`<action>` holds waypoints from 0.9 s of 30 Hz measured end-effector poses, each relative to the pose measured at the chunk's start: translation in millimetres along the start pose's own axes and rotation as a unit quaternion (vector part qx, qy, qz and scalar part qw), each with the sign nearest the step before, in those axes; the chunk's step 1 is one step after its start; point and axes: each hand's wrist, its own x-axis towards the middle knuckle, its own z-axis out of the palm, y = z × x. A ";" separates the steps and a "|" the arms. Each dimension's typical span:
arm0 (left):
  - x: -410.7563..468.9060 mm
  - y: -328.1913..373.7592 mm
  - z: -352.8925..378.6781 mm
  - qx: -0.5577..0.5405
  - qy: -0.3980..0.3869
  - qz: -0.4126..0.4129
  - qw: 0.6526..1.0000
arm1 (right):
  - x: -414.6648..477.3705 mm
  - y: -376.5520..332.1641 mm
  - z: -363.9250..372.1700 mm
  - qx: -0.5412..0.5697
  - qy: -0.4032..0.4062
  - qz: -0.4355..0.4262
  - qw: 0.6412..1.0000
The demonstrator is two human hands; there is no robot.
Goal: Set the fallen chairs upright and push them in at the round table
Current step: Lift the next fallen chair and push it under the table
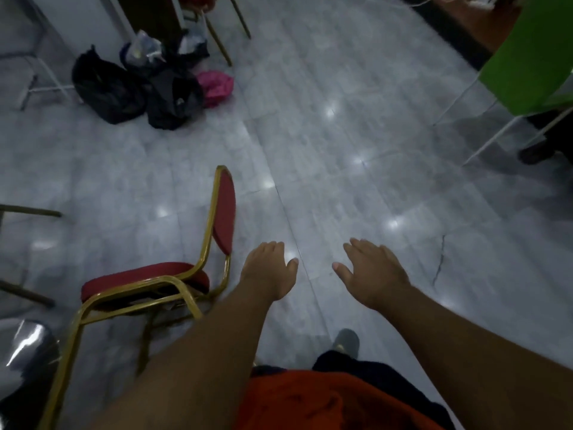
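Observation:
A gold-framed chair (145, 279) with a red seat and red backrest lies tipped on the grey floor at lower left, its backrest pointing away from me. My left hand (268, 270) hovers just right of the backrest's lower end, palm down, fingers apart, not touching it. My right hand (373, 270) is held out level with it over bare floor, also open and holding nothing. No round table shows in the head view.
Dark bags (139, 85) and a pink bag (217, 86) are piled on the floor at upper left, beside chair legs (223, 41). A green chair (527, 57) on white legs stands at upper right. Dark legs (28, 212) poke in at the left edge.

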 end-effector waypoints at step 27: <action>289.3 -203.9 -87.6 -0.313 0.078 -0.371 0.871 | 468.7 -219.6 -85.3 -0.224 -0.145 -0.408 0.873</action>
